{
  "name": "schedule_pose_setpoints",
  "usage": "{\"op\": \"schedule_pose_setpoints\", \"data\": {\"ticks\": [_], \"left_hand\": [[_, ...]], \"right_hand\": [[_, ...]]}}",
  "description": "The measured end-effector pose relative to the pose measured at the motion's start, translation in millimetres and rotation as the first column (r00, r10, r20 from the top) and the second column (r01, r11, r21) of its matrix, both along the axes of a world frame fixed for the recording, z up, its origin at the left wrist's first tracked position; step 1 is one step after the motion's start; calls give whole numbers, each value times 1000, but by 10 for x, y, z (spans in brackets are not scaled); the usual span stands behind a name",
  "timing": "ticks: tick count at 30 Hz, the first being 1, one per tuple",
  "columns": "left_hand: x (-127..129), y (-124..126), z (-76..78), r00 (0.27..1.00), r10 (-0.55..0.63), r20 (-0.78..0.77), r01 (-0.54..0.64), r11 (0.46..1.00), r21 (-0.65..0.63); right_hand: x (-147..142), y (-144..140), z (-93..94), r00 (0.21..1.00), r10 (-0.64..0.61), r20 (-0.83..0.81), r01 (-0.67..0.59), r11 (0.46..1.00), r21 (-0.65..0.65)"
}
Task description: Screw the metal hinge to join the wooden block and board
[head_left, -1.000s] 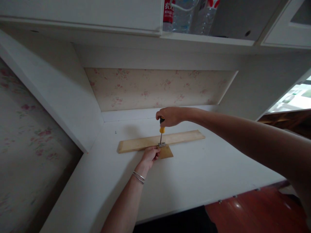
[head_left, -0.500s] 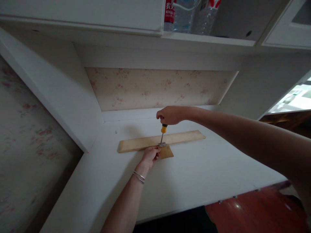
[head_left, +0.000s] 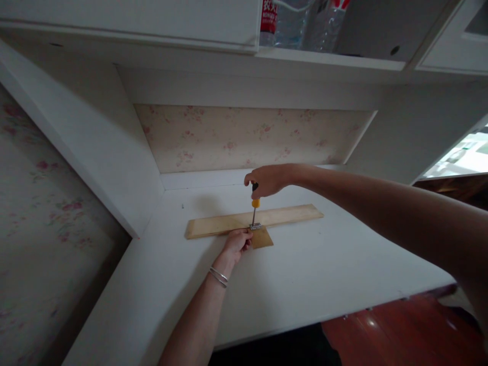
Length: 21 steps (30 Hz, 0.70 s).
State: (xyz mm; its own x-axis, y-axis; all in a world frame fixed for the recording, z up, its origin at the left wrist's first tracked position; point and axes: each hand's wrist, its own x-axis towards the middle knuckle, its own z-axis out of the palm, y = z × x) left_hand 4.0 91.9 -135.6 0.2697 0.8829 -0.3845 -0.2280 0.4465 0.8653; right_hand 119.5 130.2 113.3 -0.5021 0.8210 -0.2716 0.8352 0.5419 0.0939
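My right hand (head_left: 267, 180) is closed around the black and yellow handle of a screwdriver (head_left: 255, 203), its index finger lifted a little. The screwdriver stands nearly upright, its tip down on a small metal hinge (head_left: 255, 226). That hinge lies where a long pale wooden board (head_left: 217, 223) meets a small wooden piece (head_left: 263, 238). At the small piece's left edge, just below the hinge, my left hand (head_left: 238, 241) is closed in a pinch on it. Its fingertips are partly hidden. Any screw under the tip is too small to make out.
The boards lie on a white desktop (head_left: 305, 274). A tiny screw-like object (head_left: 182, 206) stands near the back left. White side panels and an overhead cabinet (head_left: 129, 25) enclose the space. Plastic bottles (head_left: 292, 25) sit on the shelf above.
The fingers of my right hand have shifted and loosened on the screwdriver handle, showing its black part between them. My left hand, the hinge and the boards hold their places.
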Motion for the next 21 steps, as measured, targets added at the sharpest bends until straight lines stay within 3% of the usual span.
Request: {"op": "schedule_pose_setpoints", "data": {"ticks": [3, 7, 12, 17, 21], "left_hand": [[1, -6, 13, 1000, 2, 9, -1, 1000, -6], [4, -11, 21, 1000, 4, 11, -3, 1000, -8], [6, -5, 7, 1000, 13, 10, -13, 1000, -6], [2, 6, -12, 1000, 7, 13, -7, 1000, -5], [4, 9, -9, 1000, 5, 14, -5, 1000, -5]], "right_hand": [[-3, 5, 10, 999, -43, 21, 43, 999, -28], [-6, 12, 15, 994, 105, 30, -105, 994, 11], [-47, -34, 54, 997, -65, 47, 68, 996, -65], [-31, -24, 53, 997, 62, 48, -61, 998, -28], [2, 15, 12, 998, -49, 47, 52, 997, -51]]}}
